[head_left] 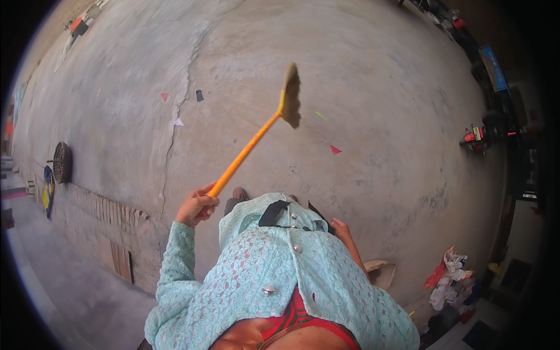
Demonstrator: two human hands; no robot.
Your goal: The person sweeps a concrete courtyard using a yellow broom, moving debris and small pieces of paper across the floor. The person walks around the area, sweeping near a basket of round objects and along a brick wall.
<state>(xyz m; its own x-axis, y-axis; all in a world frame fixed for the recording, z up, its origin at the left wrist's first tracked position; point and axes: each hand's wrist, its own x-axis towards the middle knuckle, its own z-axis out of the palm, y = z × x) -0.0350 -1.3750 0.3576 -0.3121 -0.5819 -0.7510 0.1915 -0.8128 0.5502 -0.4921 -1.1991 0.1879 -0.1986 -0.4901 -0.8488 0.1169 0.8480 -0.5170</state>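
Note:
My left hand (199, 207) is closed around the orange handle of a broom (248, 150). The broom slants up and to the right, its dark bristle head (293, 99) out over the concrete floor. My right hand (343, 228) hangs low beside my right hip, and its fingers are partly hidden, so its grip does not show clearly. Behind my right forearm is a tan, curved-edged object (382, 273), partly covered; its kind is unclear. Scraps lie around the broom head: a red scrap (335, 150), a thin green strip (321, 116) and a dark scrap (199, 95).
A round dark basket (63, 162) stands at the left near a brick-edged strip (116, 213). A long crack runs through the concrete floor (373, 76). Along the right side are a parked motorbike (478, 135) and a heap of bags and cloth (449, 277).

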